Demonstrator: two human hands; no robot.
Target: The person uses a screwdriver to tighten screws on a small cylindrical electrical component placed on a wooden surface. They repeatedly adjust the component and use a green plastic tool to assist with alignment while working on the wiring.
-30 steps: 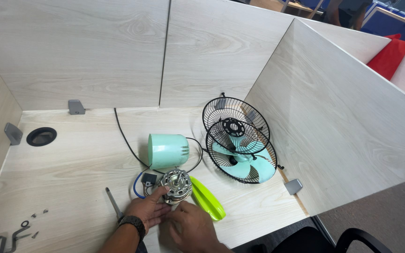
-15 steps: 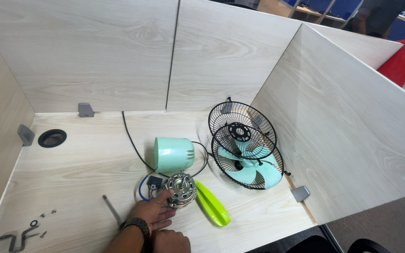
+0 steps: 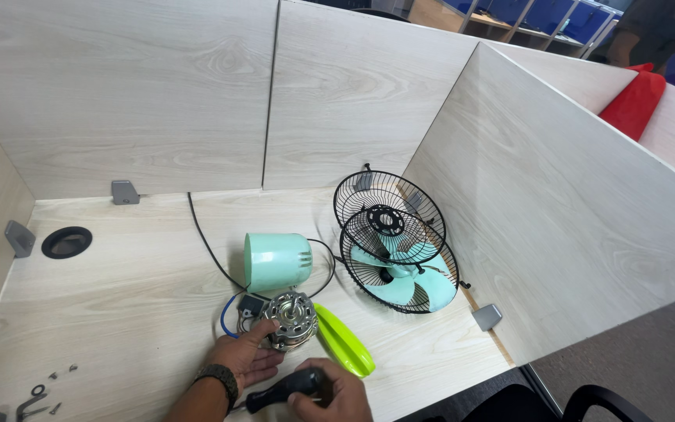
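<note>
My left hand (image 3: 248,358), with a dark wristband, grips the side of a bare metal fan motor (image 3: 291,319) resting on the desk. My right hand (image 3: 336,392) is closed around the black handle of a screwdriver (image 3: 283,390) just below the motor. A mint green motor housing (image 3: 277,261) lies on its side behind the motor, with a black cable (image 3: 205,238) and blue wire running from it. A lime green plastic piece (image 3: 343,339) lies right of the motor. Two black wire grilles (image 3: 388,207) and mint fan blades (image 3: 418,284) lean by the right partition.
Small screws and metal brackets (image 3: 31,395) lie at the desk's front left. A round cable hole (image 3: 66,241) sits at the left. Wooden partitions enclose the desk on three sides. A red object (image 3: 634,101) and a person's arm show beyond the right partition.
The camera view shifted slightly. My right hand now shows clearly at the bottom gripping the screwdriver, closer to the motor that my left hand keeps holding.
</note>
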